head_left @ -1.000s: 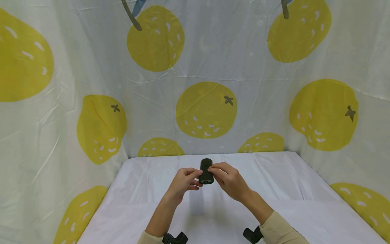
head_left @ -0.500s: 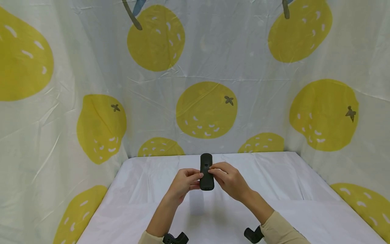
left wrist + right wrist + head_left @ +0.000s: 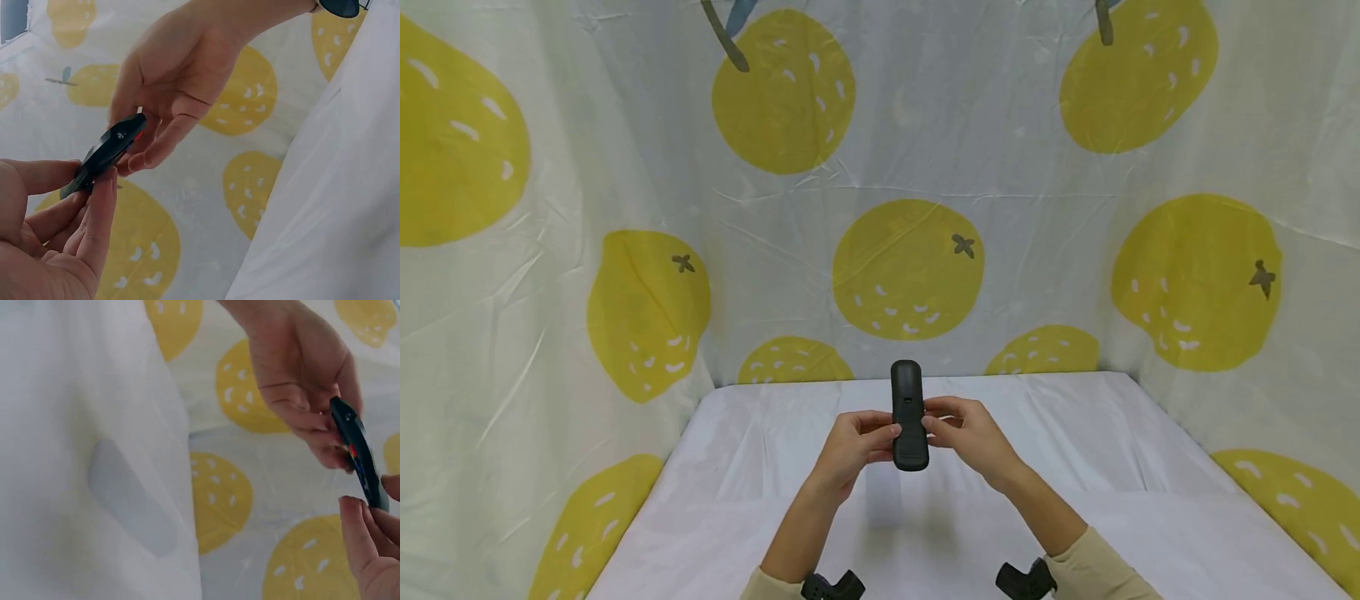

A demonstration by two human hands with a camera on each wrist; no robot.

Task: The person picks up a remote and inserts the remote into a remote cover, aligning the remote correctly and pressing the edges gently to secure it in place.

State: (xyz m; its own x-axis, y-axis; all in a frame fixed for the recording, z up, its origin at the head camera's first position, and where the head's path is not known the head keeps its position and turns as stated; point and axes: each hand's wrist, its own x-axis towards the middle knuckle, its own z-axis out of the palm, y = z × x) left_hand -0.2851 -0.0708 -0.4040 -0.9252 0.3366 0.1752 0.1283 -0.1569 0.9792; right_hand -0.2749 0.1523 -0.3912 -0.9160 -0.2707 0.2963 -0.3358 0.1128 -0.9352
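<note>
A black remote control [image 3: 909,421] is held up above the white table in the head view, its back with a small latch notch facing me. My left hand [image 3: 855,450] pinches its left edge, thumb on the back. At the opposite edge, my right hand [image 3: 970,437] pinches it between thumb and fingers. Seen from the left wrist, the remote control [image 3: 106,153] is nearly edge-on between both hands, with a bit of red on its far side. Red and blue buttons show on the remote control [image 3: 357,450] in the right wrist view; most of its button face is hidden.
A white cloth covers the table [image 3: 1060,433]. Behind and beside it hangs a pale curtain [image 3: 1022,250] printed with yellow fruit. Below the hands, a grey oblong patch [image 3: 131,500] lies on the cloth. Black camera mounts [image 3: 833,587] sit on both wrists.
The remote control has tilted so that its back shows at full length, its top end higher. My right fingertips have shifted from its back to the right edge. My left hand keeps its grip.
</note>
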